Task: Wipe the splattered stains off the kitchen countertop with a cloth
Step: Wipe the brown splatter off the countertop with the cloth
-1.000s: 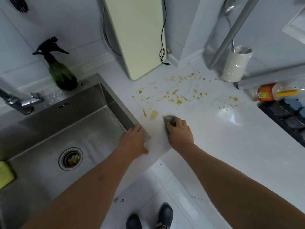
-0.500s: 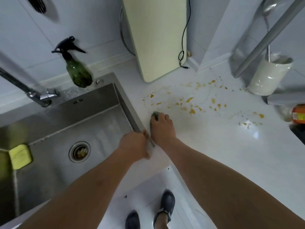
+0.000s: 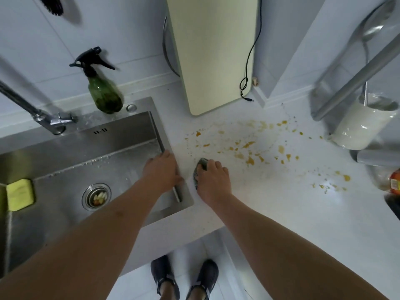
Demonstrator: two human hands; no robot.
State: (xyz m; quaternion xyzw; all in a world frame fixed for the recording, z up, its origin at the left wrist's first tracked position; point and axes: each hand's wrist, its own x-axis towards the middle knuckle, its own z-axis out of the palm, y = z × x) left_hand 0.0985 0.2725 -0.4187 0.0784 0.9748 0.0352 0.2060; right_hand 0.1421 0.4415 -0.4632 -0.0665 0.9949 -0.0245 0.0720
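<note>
Right hand [image 3: 213, 182], fingers curled over the cloth [image 3: 200, 169], scrubs stains [image 3: 249, 148] off the table [image 3: 292, 213]; flat, empty left hand [image 3: 161, 172] braces on the sink [image 3: 177, 191] rim.

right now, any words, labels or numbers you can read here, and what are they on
None can be read.
Orange label on the bottle at the right edge: print is there, but too blurred and cut off to read.
Sink back wall: only dark overflow slots, not writing.
Spray bottle, white cup, board and cloth: no visible text.
</note>
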